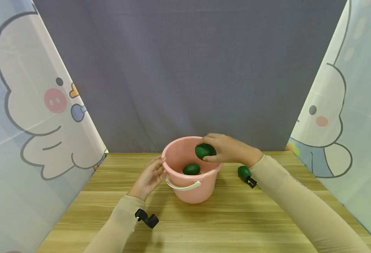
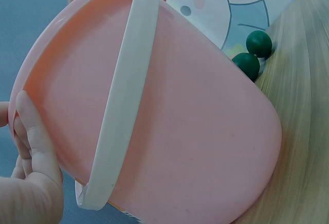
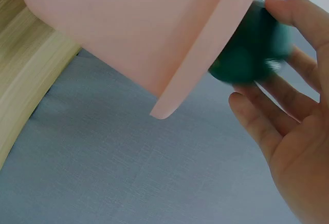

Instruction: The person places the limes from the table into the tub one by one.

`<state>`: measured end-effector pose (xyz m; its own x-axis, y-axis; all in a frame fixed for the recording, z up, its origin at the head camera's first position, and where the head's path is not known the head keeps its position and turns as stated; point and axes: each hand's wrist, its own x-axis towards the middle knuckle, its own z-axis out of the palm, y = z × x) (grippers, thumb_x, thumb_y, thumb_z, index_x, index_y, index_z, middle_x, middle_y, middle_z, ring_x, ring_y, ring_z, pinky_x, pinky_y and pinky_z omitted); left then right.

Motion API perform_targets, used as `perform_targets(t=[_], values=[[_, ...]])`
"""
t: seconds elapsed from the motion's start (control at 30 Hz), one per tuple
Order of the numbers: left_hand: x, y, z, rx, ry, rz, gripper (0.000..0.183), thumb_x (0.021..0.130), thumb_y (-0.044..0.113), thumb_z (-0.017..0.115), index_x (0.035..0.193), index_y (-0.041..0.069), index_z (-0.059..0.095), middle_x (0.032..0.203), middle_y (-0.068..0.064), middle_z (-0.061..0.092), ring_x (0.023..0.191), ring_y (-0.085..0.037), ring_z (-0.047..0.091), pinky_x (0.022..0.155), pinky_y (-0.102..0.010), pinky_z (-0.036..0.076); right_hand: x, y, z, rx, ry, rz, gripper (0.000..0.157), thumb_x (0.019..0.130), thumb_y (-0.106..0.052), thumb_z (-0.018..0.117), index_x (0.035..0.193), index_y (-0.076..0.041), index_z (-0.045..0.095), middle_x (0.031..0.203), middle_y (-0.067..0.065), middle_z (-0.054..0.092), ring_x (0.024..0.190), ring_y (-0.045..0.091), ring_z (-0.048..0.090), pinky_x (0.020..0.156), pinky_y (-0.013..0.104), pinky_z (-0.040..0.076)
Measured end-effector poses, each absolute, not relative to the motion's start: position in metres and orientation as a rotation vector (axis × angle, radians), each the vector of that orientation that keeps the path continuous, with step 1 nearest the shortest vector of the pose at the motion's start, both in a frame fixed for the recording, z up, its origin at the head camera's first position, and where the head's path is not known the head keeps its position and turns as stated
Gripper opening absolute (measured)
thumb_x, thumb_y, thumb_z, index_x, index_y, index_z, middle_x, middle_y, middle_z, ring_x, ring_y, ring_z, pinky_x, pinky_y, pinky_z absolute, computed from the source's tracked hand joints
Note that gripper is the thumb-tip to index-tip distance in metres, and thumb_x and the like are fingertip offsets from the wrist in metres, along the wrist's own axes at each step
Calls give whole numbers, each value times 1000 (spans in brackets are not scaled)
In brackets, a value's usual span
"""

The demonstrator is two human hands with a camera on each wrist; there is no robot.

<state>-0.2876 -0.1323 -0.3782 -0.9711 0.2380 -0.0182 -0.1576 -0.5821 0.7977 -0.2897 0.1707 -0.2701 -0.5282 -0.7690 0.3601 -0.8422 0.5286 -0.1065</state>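
A pink bucket (image 1: 194,192) stands on the wooden table, its white handle (image 1: 183,187) hanging down on the near side. My left hand (image 1: 147,178) pinches the bucket's rim on the left, with fingers under the lip in the left wrist view. Over the right part of the opening, my right hand (image 1: 229,149) grips a dark green, avocado-like fruit (image 1: 205,151) between thumb and fingers. Inside the bucket lies another green fruit (image 1: 191,169). In the right wrist view the held fruit (image 3: 252,49) is blurred beside the rim.
Right of the bucket, partly behind my right sleeve, a green fruit (image 1: 243,173) lies on the table (image 1: 179,228). Two green fruits (image 2: 258,44) show there in the left wrist view. A grey curtain (image 1: 185,70) hangs behind, with printed cartoon cloths (image 1: 24,88) at both sides.
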Motion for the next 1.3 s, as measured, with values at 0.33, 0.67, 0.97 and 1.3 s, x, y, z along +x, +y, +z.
perform_targets(t=[0.33, 0.67, 0.97, 1.3], values=[[-288, -133, -379, 137, 1313, 2603, 27, 101, 8, 54, 127, 7, 47, 105, -6, 54, 74, -8, 60, 58, -12, 55, -290, 172, -271, 1334, -2541, 379, 40, 90, -19, 75, 127, -7, 64, 124, 5, 64, 113, 22, 61, 95, 39, 55], [-287, -130, -380, 150, 1317, 2605, 25, 101, 6, 54, 125, 7, 48, 105, -7, 53, 74, -9, 60, 58, -12, 56, -288, 179, -272, 1305, -2576, 382, 35, 91, -18, 74, 124, -10, 66, 119, 1, 66, 106, 18, 63, 89, 36, 57], [-288, -130, -379, 135, 1330, 2607, 23, 101, 6, 54, 124, 8, 49, 104, -7, 54, 74, -8, 60, 59, -12, 56, -286, 185, -271, 1281, -2597, 388, 33, 91, -17, 72, 124, -11, 67, 121, 1, 66, 110, 21, 62, 93, 39, 55], [-288, -131, -379, 129, 1319, 2619, 20, 100, 5, 54, 121, 6, 53, 104, -8, 54, 73, -9, 60, 58, -12, 56, -289, 196, -275, 1267, -2585, 411, 31, 91, -13, 71, 122, -10, 68, 118, 2, 67, 106, 25, 64, 88, 39, 57]])
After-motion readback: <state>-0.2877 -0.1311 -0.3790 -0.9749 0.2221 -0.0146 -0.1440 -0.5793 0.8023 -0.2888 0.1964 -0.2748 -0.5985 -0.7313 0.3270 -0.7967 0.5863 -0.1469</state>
